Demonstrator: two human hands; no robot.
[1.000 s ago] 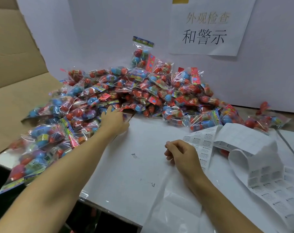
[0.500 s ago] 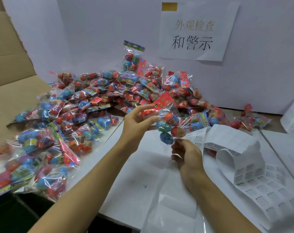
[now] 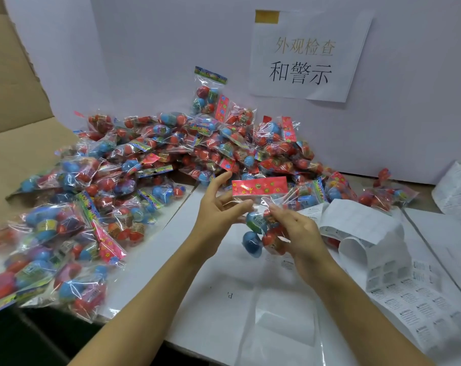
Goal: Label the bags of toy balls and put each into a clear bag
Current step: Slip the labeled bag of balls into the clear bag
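Head view, change: one bag of toy balls (image 3: pixel 261 215), lifted from the pile (image 3: pixel 150 165) within the last second, is now held mid-frame above the counter (image 3: pixel 219 299).
Left hand (image 3: pixel 219 210): grip pinched just under the red header.
Right hand (image 3: pixel 298 233): grip pressed on the bag's front; a label is judged to be going on.
Label sheets (image 3: pixel 398 294): lower right.
Clear bag: not yet used.

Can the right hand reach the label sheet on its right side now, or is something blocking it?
Probably not at once: the right hand is holding the bag of balls. The label sheet lies close beside it, uncovered.
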